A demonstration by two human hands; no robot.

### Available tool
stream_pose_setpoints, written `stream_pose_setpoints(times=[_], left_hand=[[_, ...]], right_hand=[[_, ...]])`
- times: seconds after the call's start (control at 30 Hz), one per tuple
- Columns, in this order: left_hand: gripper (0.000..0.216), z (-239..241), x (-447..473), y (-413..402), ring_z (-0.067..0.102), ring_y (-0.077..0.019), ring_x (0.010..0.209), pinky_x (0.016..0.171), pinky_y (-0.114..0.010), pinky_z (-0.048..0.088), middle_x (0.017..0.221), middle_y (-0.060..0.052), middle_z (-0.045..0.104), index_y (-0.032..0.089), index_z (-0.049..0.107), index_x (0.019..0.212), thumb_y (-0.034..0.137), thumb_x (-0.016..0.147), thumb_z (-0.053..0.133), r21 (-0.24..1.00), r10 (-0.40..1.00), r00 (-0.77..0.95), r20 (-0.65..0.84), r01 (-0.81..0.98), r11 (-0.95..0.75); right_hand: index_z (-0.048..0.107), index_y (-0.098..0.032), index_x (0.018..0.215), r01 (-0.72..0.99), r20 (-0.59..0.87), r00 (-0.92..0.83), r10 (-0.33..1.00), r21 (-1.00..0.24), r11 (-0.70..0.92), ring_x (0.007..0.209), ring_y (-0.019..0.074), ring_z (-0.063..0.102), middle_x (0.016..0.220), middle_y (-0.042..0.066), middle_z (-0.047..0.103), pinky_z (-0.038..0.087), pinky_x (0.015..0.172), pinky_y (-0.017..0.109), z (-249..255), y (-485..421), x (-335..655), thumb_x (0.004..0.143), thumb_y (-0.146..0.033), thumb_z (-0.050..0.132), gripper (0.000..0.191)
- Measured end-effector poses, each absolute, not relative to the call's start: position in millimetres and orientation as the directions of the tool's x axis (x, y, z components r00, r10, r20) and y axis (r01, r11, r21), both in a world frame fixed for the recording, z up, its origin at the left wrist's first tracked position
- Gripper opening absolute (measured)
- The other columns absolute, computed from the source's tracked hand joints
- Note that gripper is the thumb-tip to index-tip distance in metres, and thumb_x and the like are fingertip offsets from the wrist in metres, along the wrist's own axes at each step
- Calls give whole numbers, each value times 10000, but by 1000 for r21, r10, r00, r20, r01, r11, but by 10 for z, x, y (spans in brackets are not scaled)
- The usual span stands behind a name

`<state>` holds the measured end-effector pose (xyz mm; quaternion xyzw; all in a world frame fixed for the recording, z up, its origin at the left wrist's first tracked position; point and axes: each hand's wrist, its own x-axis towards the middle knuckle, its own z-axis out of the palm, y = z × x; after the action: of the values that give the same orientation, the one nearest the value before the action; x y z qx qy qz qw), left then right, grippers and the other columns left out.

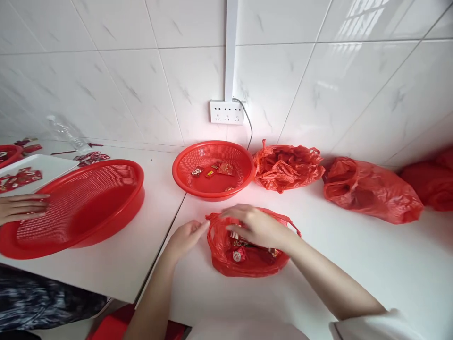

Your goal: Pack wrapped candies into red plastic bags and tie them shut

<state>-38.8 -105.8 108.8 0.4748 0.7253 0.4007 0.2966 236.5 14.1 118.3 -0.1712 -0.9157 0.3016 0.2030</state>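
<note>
Left hand (186, 240) half-curled at the red bag (226, 264) rim, probably steadying its mouth, right hand (264, 225) loosely arched over packets (239, 255) inside; can't tell either grip.

The front bag (222, 257) is crinkled, shiny plastic, the middle basket (212, 193) smooth plastic, the wall (193, 78) glossy tile.

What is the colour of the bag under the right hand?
The bag is red, seen in the head view.

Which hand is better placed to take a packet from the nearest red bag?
Probably the right hand: it is over the red bag, above the packets, while the left hand is at the bag's left edge.
</note>
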Motion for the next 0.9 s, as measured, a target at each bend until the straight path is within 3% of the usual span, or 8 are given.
stream_pose_setpoints(times=[0.1, 0.17, 0.33, 0.43, 0.53, 0.7, 0.8, 0.9], left_hand=[[375, 584, 243, -1032, 632, -231, 723, 675, -311, 486, 784, -37, 690, 217, 642, 740, 592, 721, 626, 737, 946, -185, -268, 593, 325], [351, 435, 394, -1081, 599, -216, 659, 633, -307, 448, 713, -22, 664, 227, 635, 695, 565, 777, 588, 727, 945, -236, -226, 605, 325], [250, 464, 435, -1106, 627, -238, 857, 677, -307, 474, 946, -49, 665, 241, 687, 758, 488, 779, 653, 896, 877, -478, -37, 373, 241], [182, 704, 464, -984, 574, -261, 1135, 857, -319, 494, 1213, -47, 610, 236, 684, 747, 415, 765, 709, 983, 845, -529, 84, 183, 17], [81, 1160, 493, -840, 463, -266, 1306, 1059, -383, 401, 1350, -13, 564, 245, 705, 783, 325, 788, 714, 959, 816, -504, 283, 138, -248], [147, 1980, 603, -614, 533, -284, 1248, 1065, -469, 410, 1260, -33, 642, 282, 741, 962, 317, 839, 668, 823, 790, -262, 554, 27, -568], [492, 2205, 775, -437, 631, -286, 1085, 966, -476, 484, 1117, -53, 676, 327, 602, 1255, 396, 784, 726, 839, 841, 30, 540, -95, -536], [717, 2241, 996, -242, 662, -211, 839, 836, -409, 535, 918, -23, 644, 317, 463, 1373, 339, 733, 784, 917, 862, 337, 379, -9, -400]], right_hand=[[500, -200, 1355, 638, 183, -612, 769, -461, 617, 1262, 323, 526, 1367, 156, 556, 418, 1034, 522, 846, 255, 3084, 885, -355, 573, 500], [387, -199, 1439, 793, 35, -489, 872, -399, 461, 1201, 349, 574, 1360, 181, 557, 477, 939, 548, 585, 293, 3439, 864, -383, 581, 634], [483, -261, 1342, 800, -180, -433, 883, -528, 285, 746, 221, 700, 841, 34, 723, 555, 678, 371, 420, 314, 3914, 841, -197, 535, 508], [573, -271, 1221, 573, 7, -461, 888, -761, 303, 740, 179, 690, 858, 16, 706, 564, 701, 331, 774, 344, 4003, 856, -267, 596, 365], [613, -241, 1166, 226, 373, -284, 883, -869, 440, 817, 173, 675, 879, 24, 682, 571, 765, 327, 1263, 364, 3973, 815, -297, 699, 366], [681, -239, 965, -39, 690, 82, 719, -718, 695, 879, 161, 662, 921, 21, 679, 558, 813, 310, 1875, 322, 3633, 783, -233, 749, 194], [686, -240, 947, 3, 784, 28, 620, -621, 784, 869, 171, 669, 907, 27, 692, 553, 832, 327, 2072, 269, 3349, 816, -232, 715, 134], [682, -235, 969, 23, 847, -186, 497, -502, 864, 881, 184, 669, 918, 33, 698, 552, 832, 345, 2186, 228, 3106, 861, -221, 656, 112]])
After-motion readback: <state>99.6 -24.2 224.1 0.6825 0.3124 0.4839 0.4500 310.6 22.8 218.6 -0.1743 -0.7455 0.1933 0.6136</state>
